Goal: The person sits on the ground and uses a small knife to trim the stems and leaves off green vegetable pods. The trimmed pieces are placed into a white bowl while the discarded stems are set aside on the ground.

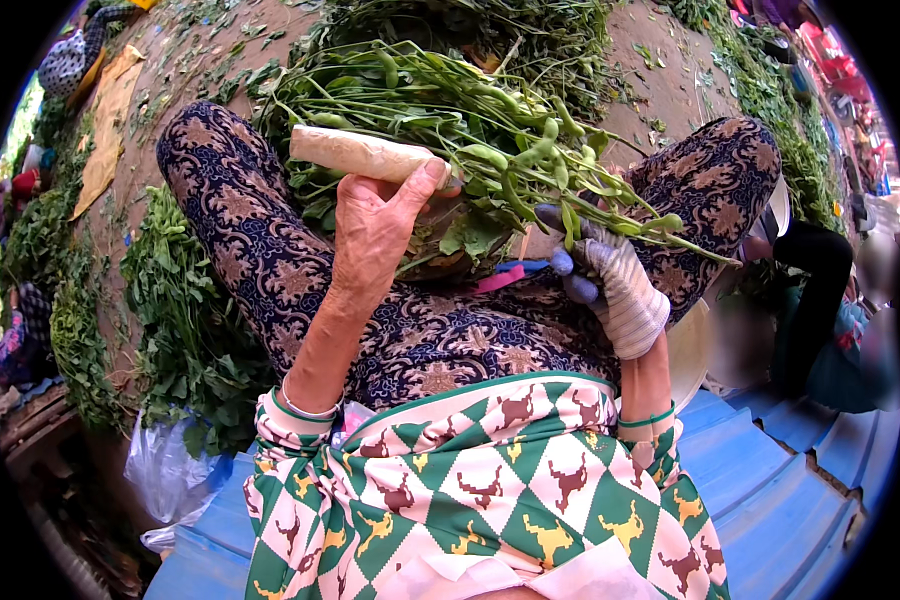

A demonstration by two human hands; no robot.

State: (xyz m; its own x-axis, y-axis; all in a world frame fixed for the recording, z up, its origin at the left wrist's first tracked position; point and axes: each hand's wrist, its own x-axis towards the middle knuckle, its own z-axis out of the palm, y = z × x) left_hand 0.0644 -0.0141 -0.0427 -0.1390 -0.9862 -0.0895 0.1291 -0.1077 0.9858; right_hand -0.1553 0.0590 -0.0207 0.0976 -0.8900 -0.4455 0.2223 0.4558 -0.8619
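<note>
My bare left hand [382, 221] grips a thick, pale wooden-looking cylinder [356, 152], possibly a tool handle; its thumb presses near the right end. What extends beyond that end is unclear. In a striped, blue-fingered work glove, my right hand [611, 274] clasps the stems of a bunch of soybean plants [487, 127]. Green pods [536, 154] hang from the bunch, which stretches leftward behind the cylinder. Some of the gloved fingers are hidden behind stems and pods. Under the bunch, leaves [472, 236] lie between my knees.
Heaped greenery [465, 30] lies ahead, and leafy bundles [187, 315] stand at left beside a clear plastic bag [169, 465]. Blue ridged sheeting [750, 480] is beneath me. A pale container [690, 352] sits by my right hip. Another person's dark-clad leg [810, 277] is at right.
</note>
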